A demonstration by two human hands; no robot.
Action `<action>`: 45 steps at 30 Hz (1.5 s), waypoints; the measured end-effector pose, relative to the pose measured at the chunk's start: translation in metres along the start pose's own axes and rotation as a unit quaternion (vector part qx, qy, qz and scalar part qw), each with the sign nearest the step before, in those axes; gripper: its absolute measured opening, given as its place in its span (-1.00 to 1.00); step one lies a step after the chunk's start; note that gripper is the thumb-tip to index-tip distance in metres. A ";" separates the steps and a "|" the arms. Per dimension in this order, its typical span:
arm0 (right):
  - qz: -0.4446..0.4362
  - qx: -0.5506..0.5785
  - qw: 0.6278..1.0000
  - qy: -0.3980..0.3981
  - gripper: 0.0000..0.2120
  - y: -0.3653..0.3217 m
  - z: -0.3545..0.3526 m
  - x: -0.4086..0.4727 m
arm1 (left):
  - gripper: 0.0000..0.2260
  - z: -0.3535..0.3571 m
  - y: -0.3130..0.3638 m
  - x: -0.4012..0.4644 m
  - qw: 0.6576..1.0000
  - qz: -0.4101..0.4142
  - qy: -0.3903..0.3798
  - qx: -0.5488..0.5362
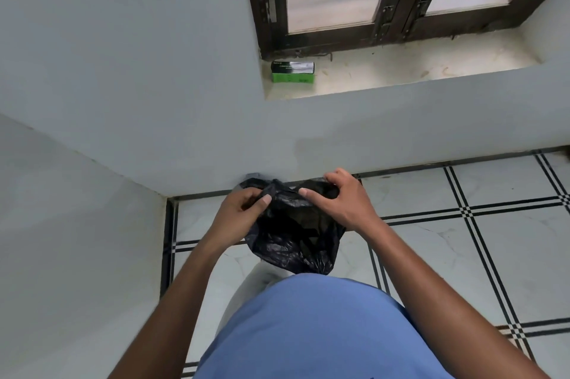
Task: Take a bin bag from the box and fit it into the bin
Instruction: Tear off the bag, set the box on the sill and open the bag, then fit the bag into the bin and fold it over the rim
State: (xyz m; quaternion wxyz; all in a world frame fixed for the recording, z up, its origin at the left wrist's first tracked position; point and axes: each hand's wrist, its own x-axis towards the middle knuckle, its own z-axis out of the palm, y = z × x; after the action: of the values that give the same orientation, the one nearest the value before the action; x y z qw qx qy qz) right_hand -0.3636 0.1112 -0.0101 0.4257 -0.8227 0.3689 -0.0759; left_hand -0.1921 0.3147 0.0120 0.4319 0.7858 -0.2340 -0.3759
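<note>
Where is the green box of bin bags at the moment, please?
In the head view, the green box lies on the window sill, at its left end, in the corner by the dark window frame.

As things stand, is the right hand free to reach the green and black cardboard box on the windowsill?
Probably not yet: the right hand grips the crumpled black plastic bin bag together with the left hand. The path to the green and black cardboard box looks unobstructed.

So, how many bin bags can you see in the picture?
1: a black bin bag held between the left hand and the right hand, above the floor. More may be hidden inside the box on the windowsill.
</note>
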 end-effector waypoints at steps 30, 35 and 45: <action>0.215 0.162 0.960 -0.075 -0.69 0.048 0.042 0.032 | -0.67 -0.009 -0.057 0.001 0.980 -0.157 0.013 -0.122; 0.260 0.037 0.950 -0.171 -0.76 0.064 0.059 0.010 | -0.82 0.012 -0.108 -0.001 0.955 -0.279 -0.028 -0.094; 0.260 0.083 0.935 -0.228 -0.47 0.062 0.108 0.043 | -0.72 -0.005 -0.147 0.018 0.854 -0.352 0.073 -0.376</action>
State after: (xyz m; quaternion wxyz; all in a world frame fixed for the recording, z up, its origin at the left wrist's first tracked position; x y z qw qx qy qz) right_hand -0.3192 0.1291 -0.1328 0.5699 -0.6551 0.4555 0.1966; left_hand -0.1709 0.3809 -0.1193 0.5492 0.6186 0.2496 -0.5035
